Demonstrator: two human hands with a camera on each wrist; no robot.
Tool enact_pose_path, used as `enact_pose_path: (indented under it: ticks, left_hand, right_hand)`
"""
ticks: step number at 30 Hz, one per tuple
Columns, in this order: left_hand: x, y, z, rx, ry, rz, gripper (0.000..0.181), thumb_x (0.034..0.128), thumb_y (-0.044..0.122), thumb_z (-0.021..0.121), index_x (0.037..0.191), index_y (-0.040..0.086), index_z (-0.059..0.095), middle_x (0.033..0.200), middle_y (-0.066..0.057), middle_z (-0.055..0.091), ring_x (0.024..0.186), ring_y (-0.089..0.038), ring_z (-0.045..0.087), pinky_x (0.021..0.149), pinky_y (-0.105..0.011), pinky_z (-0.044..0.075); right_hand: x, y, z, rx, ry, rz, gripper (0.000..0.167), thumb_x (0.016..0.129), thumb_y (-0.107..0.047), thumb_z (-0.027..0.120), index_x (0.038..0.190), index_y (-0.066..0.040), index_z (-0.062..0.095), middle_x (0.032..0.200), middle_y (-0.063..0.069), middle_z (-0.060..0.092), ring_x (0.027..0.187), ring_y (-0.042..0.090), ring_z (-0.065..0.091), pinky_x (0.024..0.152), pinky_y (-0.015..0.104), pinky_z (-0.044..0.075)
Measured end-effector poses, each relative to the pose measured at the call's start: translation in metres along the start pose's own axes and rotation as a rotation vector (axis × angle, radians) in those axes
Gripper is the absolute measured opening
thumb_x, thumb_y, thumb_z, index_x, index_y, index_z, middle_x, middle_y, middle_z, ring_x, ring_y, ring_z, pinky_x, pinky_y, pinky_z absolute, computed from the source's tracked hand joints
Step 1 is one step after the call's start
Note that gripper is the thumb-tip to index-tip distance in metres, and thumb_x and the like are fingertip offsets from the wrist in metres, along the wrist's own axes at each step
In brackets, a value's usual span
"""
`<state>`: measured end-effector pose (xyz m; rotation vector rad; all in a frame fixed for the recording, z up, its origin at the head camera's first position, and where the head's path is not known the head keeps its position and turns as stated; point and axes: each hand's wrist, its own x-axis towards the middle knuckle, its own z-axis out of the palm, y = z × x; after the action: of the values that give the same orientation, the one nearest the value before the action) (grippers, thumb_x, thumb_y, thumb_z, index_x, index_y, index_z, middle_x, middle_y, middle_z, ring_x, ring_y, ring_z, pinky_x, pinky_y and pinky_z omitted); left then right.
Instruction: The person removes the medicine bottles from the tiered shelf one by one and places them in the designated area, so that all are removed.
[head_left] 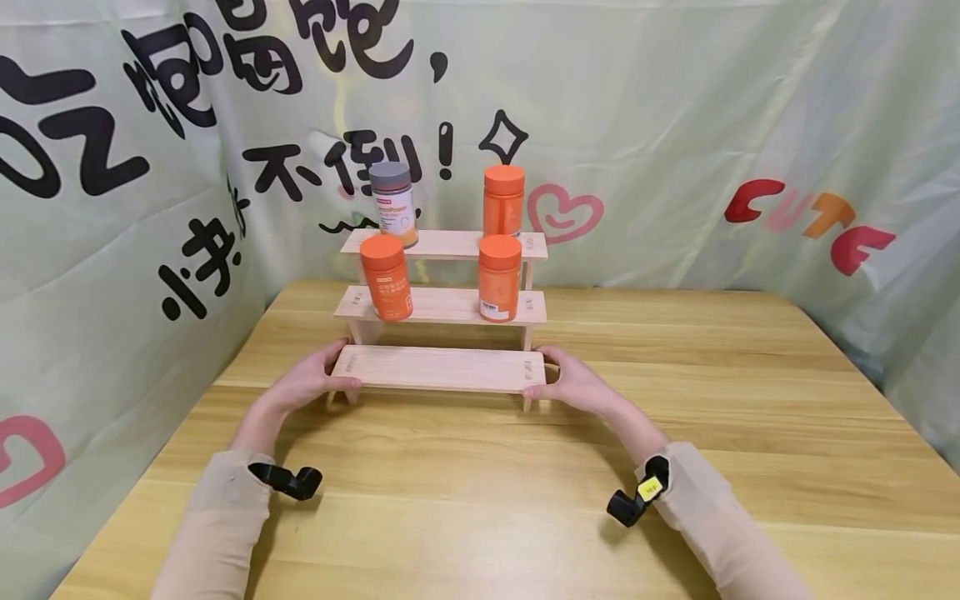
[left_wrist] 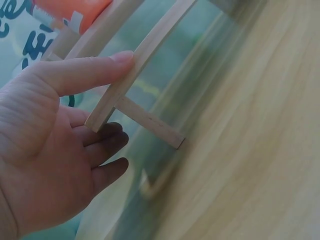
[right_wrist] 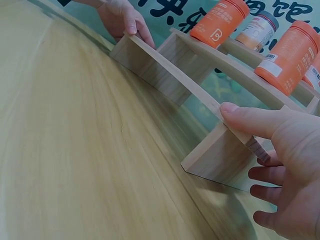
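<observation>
A three-tier wooden display stand (head_left: 442,368) stands on the table, its lowest board toward me. My left hand (head_left: 311,379) holds the left end of that board, thumb on the front edge and fingers behind. At the right end my right hand (head_left: 573,382) grips the same board, its thumb (right_wrist: 250,117) pressed to the edge. On the middle tier are two orange bottles, one at the left (head_left: 387,279) and one at the right (head_left: 499,287). The top tier carries a grey-lidded bottle (head_left: 395,208) and another orange bottle (head_left: 503,200), whose lower part is partly hidden.
The stand rests on a wood-grain table (head_left: 465,508). Behind and beside the table hangs a pale green curtain (head_left: 637,108) with black characters and coloured hearts. Black wrist cameras (head_left: 288,481) sit on both sleeves.
</observation>
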<state>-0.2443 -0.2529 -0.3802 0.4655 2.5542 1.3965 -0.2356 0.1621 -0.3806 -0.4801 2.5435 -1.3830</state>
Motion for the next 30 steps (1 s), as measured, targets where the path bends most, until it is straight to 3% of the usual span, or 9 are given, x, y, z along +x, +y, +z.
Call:
enact_pose_path:
  ticks: [8, 23, 30]
  left_hand:
    - [0.002, 0.002, 0.011, 0.028, -0.001, 0.019, 0.088, 0.0794, 0.021, 0.073, 0.141, -0.012, 0.020, 0.133, -0.032, 0.041, 0.119, -0.036, 0.042, 0.103, -0.051, 0.028]
    - [0.005, 0.006, 0.022, -0.037, -0.011, 0.060, 0.085, 0.0810, 0.016, 0.071, 0.143, -0.009, 0.018, 0.135, -0.030, 0.039, 0.120, -0.035, 0.041, 0.102, -0.049, 0.029]
    - [0.005, 0.005, 0.020, -0.104, -0.047, 0.054, 0.091, 0.0819, 0.016, 0.070, 0.144, -0.011, 0.009, 0.144, -0.032, 0.023, 0.130, -0.038, 0.029, 0.107, -0.051, 0.020]
  right_hand:
    - [-0.014, 0.006, -0.008, 0.022, -0.006, -0.005, 0.074, 0.076, -0.023, 0.078, 0.133, 0.003, 0.039, 0.132, 0.023, 0.044, 0.122, 0.037, 0.039, 0.101, 0.052, 0.031]
    - [-0.023, 0.013, -0.016, 0.014, -0.004, -0.023, 0.073, 0.078, -0.022, 0.076, 0.135, 0.003, 0.038, 0.132, 0.024, 0.045, 0.120, 0.036, 0.042, 0.100, 0.052, 0.031]
    - [-0.026, 0.015, -0.016, 0.025, -0.007, -0.031, 0.079, 0.079, -0.020, 0.074, 0.140, 0.006, 0.030, 0.138, 0.026, 0.039, 0.127, 0.039, 0.035, 0.104, 0.053, 0.027]
